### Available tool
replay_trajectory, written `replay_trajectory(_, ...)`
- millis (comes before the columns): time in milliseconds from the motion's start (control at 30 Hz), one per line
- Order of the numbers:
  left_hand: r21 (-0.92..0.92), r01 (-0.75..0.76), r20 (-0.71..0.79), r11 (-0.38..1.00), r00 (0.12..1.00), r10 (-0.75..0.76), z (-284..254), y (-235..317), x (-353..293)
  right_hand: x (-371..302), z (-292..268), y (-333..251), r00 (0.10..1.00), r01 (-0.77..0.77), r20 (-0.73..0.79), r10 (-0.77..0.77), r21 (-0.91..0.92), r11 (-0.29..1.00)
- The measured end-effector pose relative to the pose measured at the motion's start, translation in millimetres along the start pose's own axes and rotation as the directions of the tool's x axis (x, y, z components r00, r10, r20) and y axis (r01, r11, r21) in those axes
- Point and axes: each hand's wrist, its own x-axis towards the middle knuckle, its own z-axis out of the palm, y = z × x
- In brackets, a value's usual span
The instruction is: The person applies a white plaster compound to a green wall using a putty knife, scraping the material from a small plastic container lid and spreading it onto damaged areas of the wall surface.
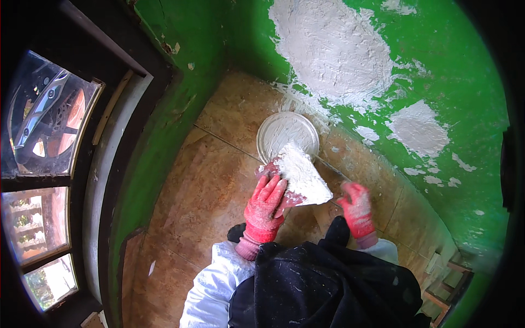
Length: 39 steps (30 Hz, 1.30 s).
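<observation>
My left hand [266, 205], in a red glove smeared with white, is closed on the edge of a flat reddish board [294, 198]. A thick layer of white plaster [303, 175] covers most of the board, which overlaps the near rim of a round white bucket [263, 130] on the floor. White paste coats what shows inside the bucket. My right hand [356, 209], also gloved in red, is to the right of the board with its fingers curled. A thin, pale, stick-like line [332, 167] runs from near its fingers toward the bucket; what the hand holds is unclear.
The green wall [465, 87] ahead bears a large white plaster patch [333, 52] and a smaller one [420, 129]. Brown tiles [183, 180] form the floor. A dark-framed window [41, 218] is at left. A wooden frame-like object [451, 290] stands at lower right.
</observation>
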Motion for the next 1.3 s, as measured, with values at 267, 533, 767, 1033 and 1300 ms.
replay_trajectory(267, 0.028, -0.042, 0.126, 0.999, 0.991, 0.038, 18, 17, 8, 23, -14, -89, 0.855, -0.492, 0.519, -0.005, 0.813, 0.311)
replay_trajectory(533, 0.05, -0.03, 0.109, 0.998, 0.994, 0.024, 18, 29, 19, 31, -15, -94, 0.856, -0.516, 0.434, 0.28, 0.72, 0.463)
replay_trajectory(767, -0.402, 0.338, -0.245, 0.851, 0.856, -0.456, 18, 26, -1, 47, -30, -84, 0.788, -0.582, 0.486, 0.377, 0.788, 0.2)
replay_trajectory(1033, -0.779, 0.594, 0.38, 0.199, 0.7, -0.605, 5, 33, 40, 80, -71, -96, 0.838, -0.544, 0.487, 0.245, 0.716, 0.437)
replay_trajectory(1300, -0.697, 0.534, 0.168, 0.478, 0.77, -0.615, -20, 77, 105, 133, -115, -114, 0.975, 0.188, -0.113, -0.19, -0.031, 0.982)
